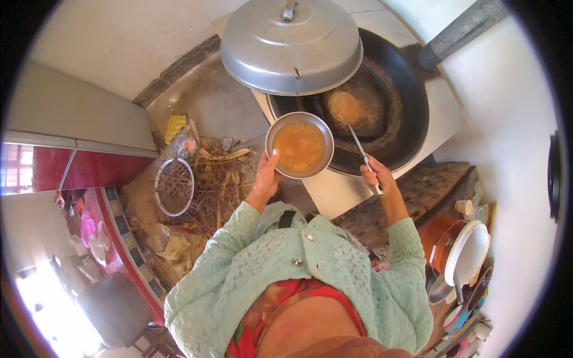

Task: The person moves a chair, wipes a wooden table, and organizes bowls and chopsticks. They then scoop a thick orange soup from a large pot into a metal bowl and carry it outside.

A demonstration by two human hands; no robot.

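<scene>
My left hand [267,176] grips the rim of a round metal bowl [325,164], thumb on its inner edge. Orange-brown soup [298,146] with pale bits fills much of the bowl. In my right hand [380,177] is the light handle of a ladle [360,146], fingers wrapped round it. The ladle's round head reaches over the large black wok [412,128] and holds more of the orange liquid. A dark, wet-looking film with a brownish ring covers the wok's bottom. The bowl is held level at the wok's near left edge.
A big domed metal lid [289,51] covers the wok's far left part. Dry twigs and husks [221,176] lie on the floor at left, beside a white-rimmed round container [175,187]. At right stand a white-rimmed pot [467,253] and several dishes. A red cabinet [98,170] is at far left.
</scene>
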